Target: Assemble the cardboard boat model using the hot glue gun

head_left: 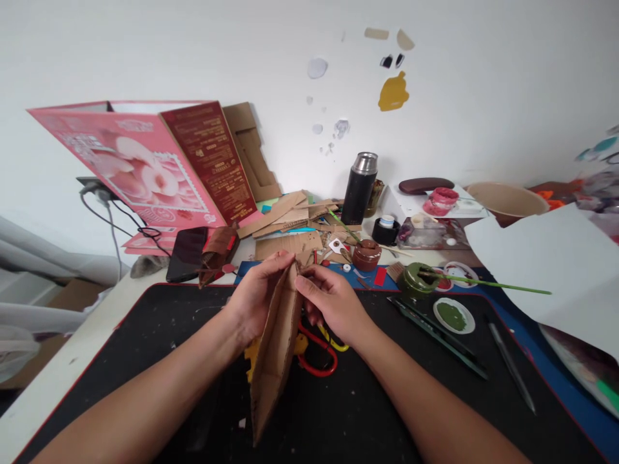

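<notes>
A long folded cardboard piece (276, 361), like a narrow trough with a pointed near end, is held upright over the black mat (193, 393). My left hand (256, 290) grips its far end from the left, thumb at the top edge. My right hand (333, 296) pinches the same far end from the right, thumb and fingers closed at the edge. Beneath the hands lie scissors with red handles (325, 368), partly hidden by the cardboard. Yellow pieces (250, 357) show beside the cardboard's left wall; their kind is unclear.
Behind stand cardboard scraps (285, 216), a black thermos (358, 190) and a brown paint jar (366, 256). On the right are a green paint jar (416, 281) with a brush across it, a lid of green paint (453, 316) and pens (512, 367). A phone (186, 254) lies left.
</notes>
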`<state>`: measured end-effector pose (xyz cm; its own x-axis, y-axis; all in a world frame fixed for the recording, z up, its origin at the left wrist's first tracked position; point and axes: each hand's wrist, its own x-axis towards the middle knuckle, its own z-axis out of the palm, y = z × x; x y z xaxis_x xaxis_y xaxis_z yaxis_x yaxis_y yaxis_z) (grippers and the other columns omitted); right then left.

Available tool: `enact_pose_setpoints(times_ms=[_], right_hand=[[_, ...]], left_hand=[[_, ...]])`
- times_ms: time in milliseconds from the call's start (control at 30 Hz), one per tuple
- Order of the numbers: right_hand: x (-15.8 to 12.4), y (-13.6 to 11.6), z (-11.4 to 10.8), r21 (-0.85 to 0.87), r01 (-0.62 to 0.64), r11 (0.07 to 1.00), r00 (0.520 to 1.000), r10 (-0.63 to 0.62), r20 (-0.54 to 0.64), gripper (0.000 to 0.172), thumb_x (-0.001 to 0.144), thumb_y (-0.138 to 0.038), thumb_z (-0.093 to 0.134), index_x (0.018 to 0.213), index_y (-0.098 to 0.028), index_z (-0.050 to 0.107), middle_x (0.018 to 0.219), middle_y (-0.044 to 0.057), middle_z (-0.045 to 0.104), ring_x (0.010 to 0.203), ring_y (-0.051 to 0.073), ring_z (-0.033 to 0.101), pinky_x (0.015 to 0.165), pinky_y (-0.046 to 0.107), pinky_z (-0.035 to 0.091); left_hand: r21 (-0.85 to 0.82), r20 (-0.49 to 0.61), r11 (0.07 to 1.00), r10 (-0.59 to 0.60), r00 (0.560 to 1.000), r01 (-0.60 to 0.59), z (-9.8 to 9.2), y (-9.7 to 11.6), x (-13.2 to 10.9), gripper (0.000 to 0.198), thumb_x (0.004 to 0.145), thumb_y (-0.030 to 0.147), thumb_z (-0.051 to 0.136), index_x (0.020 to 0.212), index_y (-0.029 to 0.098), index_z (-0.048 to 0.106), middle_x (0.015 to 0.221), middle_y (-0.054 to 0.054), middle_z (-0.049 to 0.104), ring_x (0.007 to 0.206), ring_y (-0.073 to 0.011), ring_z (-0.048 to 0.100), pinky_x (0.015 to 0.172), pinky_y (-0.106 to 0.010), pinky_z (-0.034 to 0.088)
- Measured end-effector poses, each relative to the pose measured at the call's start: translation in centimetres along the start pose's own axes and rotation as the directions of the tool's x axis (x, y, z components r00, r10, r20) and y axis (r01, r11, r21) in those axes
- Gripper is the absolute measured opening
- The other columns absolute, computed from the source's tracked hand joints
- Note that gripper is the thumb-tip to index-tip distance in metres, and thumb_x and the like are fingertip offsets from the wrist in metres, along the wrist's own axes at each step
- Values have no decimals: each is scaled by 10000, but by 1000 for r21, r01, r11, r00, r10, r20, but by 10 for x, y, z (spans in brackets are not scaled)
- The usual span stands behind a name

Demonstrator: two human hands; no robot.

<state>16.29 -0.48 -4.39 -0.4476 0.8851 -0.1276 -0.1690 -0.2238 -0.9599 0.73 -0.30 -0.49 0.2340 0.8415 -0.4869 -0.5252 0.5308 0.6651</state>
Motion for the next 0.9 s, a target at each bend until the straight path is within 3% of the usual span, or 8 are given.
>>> enact_pose_setpoints(times_ms=[133, 333, 567, 767, 900], right_hand=[[-2, -2, -1, -2, 7, 1000, 1000, -7, 10, 536, 806, -725, 786, 963, -228, 663, 565, -82, 546, 411, 105, 495, 389, 220, 326], [-2, -3, -2, 28, -3, 1000, 1000, 2, 27, 547, 793, -723, 809, 958, -218, 681, 540, -87, 537, 405, 102, 482, 395, 225, 323], [-1, 4, 0, 117, -38, 992, 996, 28, 89, 543, 762, -708, 847, 911, -216, 674, 506, -94, 523, 381, 98, 469, 377, 228, 304], [0, 5, -1, 128, -39, 991, 995, 26, 100, 515, 768, -691, 851, 904, -224, 680, 494, -92, 528, 370, 104, 474, 376, 238, 297], [0, 5, -1, 139, -43, 989, 995, 29, 101, 496, 773, -671, 857, 895, -225, 678, 490, -96, 527, 371, 100, 471, 379, 236, 298]], left_hand=[[-1, 133, 999, -49, 990, 50, -2, 0, 1, 228, 755, 358, 844, 802, 193, 694, 676, -42, 732, 532, -269, 712, 560, -417, 604], [-8, 222, 996, -87, 971, 91, -9, -3, 5, 266, 774, 413, 841, 879, 180, 768, 686, -71, 763, 559, -294, 741, 549, -400, 606], [-95, 361, 981, -127, 924, 172, -15, -9, 10, 205, 842, 345, 773, 889, 146, 782, 714, -88, 784, 598, -283, 766, 631, -394, 649], [-56, 415, 982, -140, 899, 179, -20, -11, 15, 281, 872, 395, 755, 996, 143, 777, 729, -89, 784, 598, -302, 770, 684, -461, 669], [-95, 369, 984, -106, 923, 150, -16, -13, 13, 208, 864, 352, 749, 918, 151, 746, 800, -94, 795, 661, -302, 786, 689, -445, 677]])
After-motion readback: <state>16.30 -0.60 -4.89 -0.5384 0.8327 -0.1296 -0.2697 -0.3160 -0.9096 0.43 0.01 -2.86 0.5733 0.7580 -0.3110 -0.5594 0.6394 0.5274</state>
